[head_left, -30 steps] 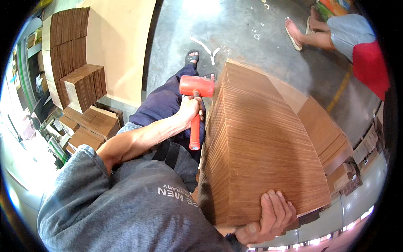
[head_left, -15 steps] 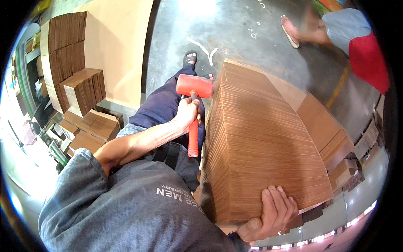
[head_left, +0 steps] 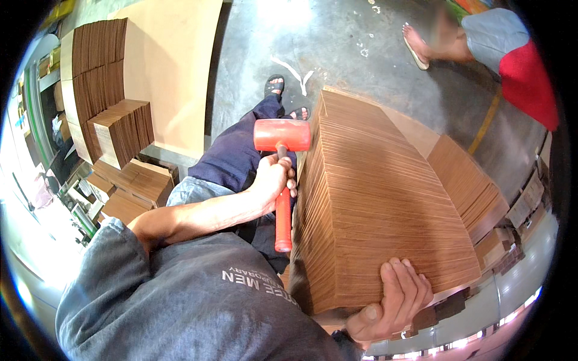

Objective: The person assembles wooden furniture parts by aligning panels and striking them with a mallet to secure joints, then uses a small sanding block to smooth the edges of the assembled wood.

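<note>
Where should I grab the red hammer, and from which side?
Probably by its handle, from the left, as the left hand does: the handle is long and slim, the head is fat, and the brown stack crowds the right side.

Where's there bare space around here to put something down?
Grey floor lies open between the wearer's feet and the other person's foot, beyond the large brown stack. The pale board is bare between the brown stacks at left and the floor. It's crowded at far left and lower right.

Red mallet (head_left: 282, 135) and left grip (head_left: 272, 182) now lower in view, handle (head_left: 283, 222) looking longer below grip
</note>
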A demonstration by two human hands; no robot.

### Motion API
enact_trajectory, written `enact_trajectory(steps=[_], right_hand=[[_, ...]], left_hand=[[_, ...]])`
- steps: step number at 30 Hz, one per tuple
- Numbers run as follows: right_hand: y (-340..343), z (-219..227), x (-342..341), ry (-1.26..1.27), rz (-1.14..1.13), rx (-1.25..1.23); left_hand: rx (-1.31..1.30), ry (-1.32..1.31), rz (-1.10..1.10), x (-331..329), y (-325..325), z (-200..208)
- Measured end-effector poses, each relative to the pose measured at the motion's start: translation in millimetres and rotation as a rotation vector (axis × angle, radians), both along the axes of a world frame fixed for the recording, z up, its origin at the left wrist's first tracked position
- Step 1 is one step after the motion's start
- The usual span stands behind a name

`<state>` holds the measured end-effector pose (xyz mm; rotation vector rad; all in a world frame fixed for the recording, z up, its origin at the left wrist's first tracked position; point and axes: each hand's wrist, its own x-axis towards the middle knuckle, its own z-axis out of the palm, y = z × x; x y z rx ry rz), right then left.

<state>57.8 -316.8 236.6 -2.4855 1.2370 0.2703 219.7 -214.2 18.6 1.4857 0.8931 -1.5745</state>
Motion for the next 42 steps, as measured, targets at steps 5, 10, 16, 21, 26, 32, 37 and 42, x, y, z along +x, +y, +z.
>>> enact_trajectory(steps=[5, 10, 16, 21, 26, 32, 37, 42], right_hand=[[2.8, -4.2, 1.5, -0.039, -0.025, -0.041], [0.1, -1.8, 4.9, -0.015, -0.021, -0.034], [3.2, -5.4, 0.9, -0.064, -0.017, -0.060], [1.3, -2.3, 5.3, -0.024, -0.018, -0.031], [1.6, -2.6, 8.9, -0.028, -0.038, -0.046], [3.7, -3.0, -7.7, -0.058, 0.003, -0.048], [5.2, -7.9, -15.4, -0.109, -0.030, -0.056], [-10.1, -6.7, -3.6, -0.130, 0.028, -0.053]], left_hand=[[-0.116, 0.045, -0.008, 0.2, 5.1, 2.7], [-0.065, -0.006, 0.041, 3.5, 1.6, 9.2], [-0.111, 0.091, 0.026, 2.9, -0.6, 19.0], [-0.027, 0.034, 0.064, 3.7, -2.5, 29.2], [-0.062, 0.140, 0.090, 4.2, -5.3, 46.9], [-0.077, 0.090, 0.075, 10.8, -1.0, 51.3], [-0.174, 0.151, -0.010, 10.4, -2.5, 69.9], [-0.152, 0.121, 0.003, 25.1, -6.6, 95.1]])
